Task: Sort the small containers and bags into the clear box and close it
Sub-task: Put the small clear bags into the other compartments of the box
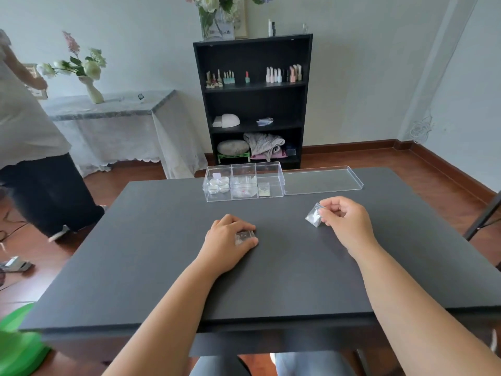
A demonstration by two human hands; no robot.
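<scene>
1. The right hand [345, 221] is lifted just off the worktop [162, 280], fingers pinched on the top edge of a small clear bag [314, 215], so it hangs free and ready to carry.
2. The left hand [230, 240] lies flat, thumb and fingers curled around a small clear container [245, 236] that sits on the worktop, likely the next thing to go.
3. The box [244, 183] stands open at the far edge: round pots left, bags middle, one packet right.
4. Its lid [322, 180] lies just beside it on the right, out of the way for loading.
5. Bare worktop lies between hands and box; the far edge is close behind the box.
</scene>
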